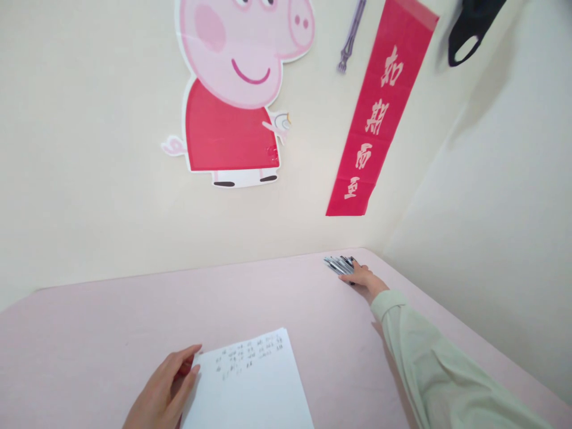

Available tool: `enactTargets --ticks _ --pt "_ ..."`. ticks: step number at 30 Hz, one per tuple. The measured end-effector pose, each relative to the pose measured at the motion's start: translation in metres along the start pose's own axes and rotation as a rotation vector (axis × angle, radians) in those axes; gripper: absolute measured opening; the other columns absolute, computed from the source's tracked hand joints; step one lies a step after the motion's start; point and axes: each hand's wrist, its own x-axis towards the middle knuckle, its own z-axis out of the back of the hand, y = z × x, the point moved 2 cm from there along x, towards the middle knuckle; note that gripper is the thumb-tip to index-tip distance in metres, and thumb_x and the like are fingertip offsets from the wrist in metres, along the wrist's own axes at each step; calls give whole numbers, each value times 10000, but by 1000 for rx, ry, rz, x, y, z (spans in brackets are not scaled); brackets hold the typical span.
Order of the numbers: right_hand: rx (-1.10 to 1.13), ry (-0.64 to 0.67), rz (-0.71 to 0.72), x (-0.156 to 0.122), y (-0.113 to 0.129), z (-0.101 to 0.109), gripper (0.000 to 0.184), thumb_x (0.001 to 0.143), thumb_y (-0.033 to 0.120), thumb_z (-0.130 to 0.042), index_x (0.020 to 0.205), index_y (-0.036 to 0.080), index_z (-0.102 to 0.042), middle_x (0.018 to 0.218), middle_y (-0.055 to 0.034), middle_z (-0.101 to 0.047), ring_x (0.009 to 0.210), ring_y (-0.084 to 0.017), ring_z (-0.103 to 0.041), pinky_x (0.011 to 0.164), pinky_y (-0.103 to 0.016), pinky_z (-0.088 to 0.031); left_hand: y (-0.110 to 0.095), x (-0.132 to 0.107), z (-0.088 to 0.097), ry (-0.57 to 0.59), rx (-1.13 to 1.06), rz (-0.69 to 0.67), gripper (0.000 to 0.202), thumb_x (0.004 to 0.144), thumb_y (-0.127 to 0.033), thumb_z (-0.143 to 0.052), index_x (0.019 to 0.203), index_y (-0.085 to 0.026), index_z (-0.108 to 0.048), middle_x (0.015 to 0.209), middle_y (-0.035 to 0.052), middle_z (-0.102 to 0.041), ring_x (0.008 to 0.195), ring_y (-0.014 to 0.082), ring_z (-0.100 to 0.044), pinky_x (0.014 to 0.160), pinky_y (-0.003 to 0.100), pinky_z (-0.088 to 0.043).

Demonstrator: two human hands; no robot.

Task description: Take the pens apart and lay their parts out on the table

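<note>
My left hand rests on the pink table at the near edge. Its fingers are stretched out and lie against the left edge of a white sheet of paper with small handwriting near its top. My right arm, in a pale green sleeve, reaches to the far right corner. There my right hand lies on a bundle of dark and silver pens, with the fingers curled over them. Whether the pens are lifted off the table I cannot tell.
Cream walls close the table at the back and on the right. On the back wall hang a pink cartoon pig cut-out and a red banner with characters. A black face mask hangs at the upper right.
</note>
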Motion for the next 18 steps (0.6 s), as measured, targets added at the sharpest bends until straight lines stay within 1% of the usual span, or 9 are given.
enactTargets --ticks 3,6,9,13,18 --pt "-12 -16 54 2 1 1 945 672 594 -661 1451 182 -321 1368 -212 -441 1226 -359 -462 923 -452 -370 -2 0 1 -1 -5 -11 415 842 -534 -486 1128 -260 -609 1055 44 -694 956 240 -668 812 368 -574" --pt "-23 -49 103 1 4 0 854 695 545 -660 1419 198 -371 1329 -186 -478 1209 -346 -475 909 -424 -382 -5 1 3 -19 -4 -28 391 838 -524 -496 1103 -267 -626 1029 37 -701 937 245 -673 799 372 -577" --pt "-37 -74 125 -3 8 0 782 717 507 -638 1396 193 -408 1290 -179 -512 1176 -347 -501 886 -418 -394 -8 0 3 -26 9 -28 381 836 -516 -503 1094 -268 -634 1022 34 -705 930 248 -675 802 376 -576" --pt "-71 -80 133 -7 15 2 745 742 435 -590 1422 207 -391 1220 -185 -568 1117 -358 -536 847 -428 -404 -6 0 1 -7 22 -13 393 849 -528 -485 1116 -271 -617 1064 38 -693 962 246 -664 838 391 -562" --pt "-106 -98 161 -16 27 4 710 776 369 -541 1449 233 -362 1255 -181 -550 1124 -353 -527 867 -434 -381 -6 1 -1 8 33 -10 394 857 -523 -472 1125 -268 -605 1054 38 -688 965 239 -657 843 387 -554"
